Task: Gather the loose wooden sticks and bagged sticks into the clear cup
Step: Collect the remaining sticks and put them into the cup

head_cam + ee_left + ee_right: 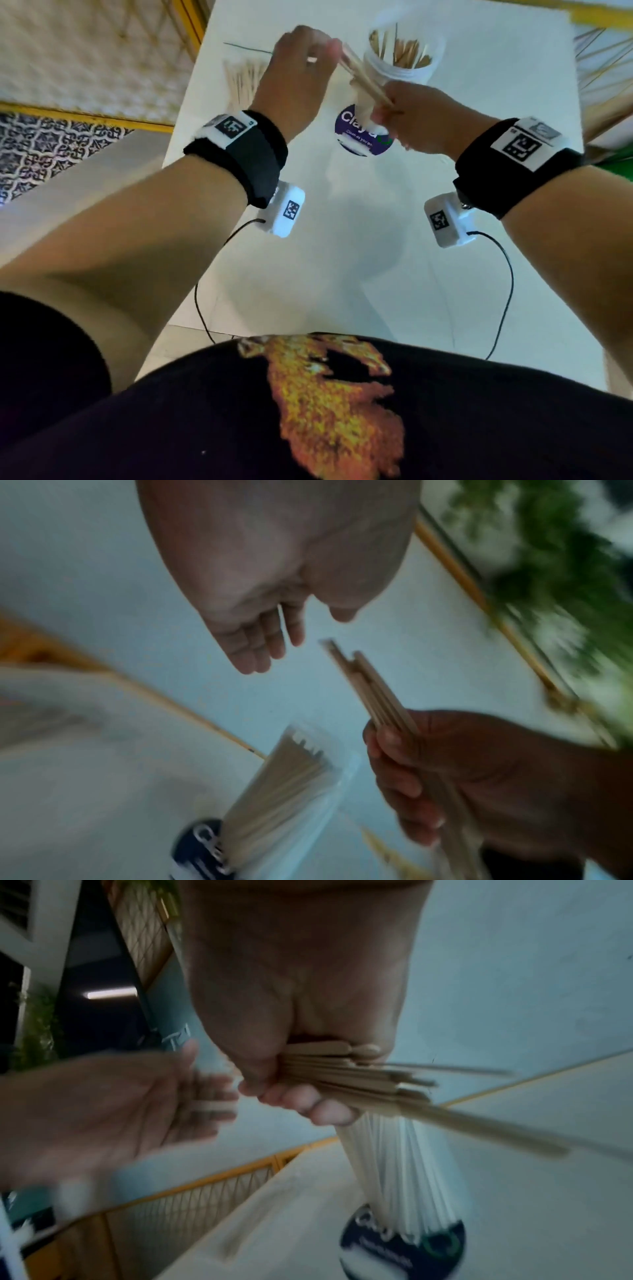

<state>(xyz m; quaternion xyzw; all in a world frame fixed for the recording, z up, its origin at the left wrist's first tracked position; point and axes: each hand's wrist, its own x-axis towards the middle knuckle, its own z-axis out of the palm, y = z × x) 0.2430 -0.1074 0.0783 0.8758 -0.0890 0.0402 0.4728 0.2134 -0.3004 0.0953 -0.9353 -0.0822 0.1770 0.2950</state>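
Note:
The clear cup stands at the far middle of the white table with several wooden sticks upright in it. My right hand grips a bundle of flat wooden sticks that slants up toward the cup's left side. The same hand holds a clear bag of pale sticks, which hangs down from the fist with its dark round label lowest. My left hand hovers by the bundle's upper end, its fingers straight. A thin pale sliver shows between them.
A loose pile of thin sticks lies near the table's left edge, with one thin green stick behind it. Yellow-framed wicker panels border the table on the left and far right. Patterned floor lies to the left.

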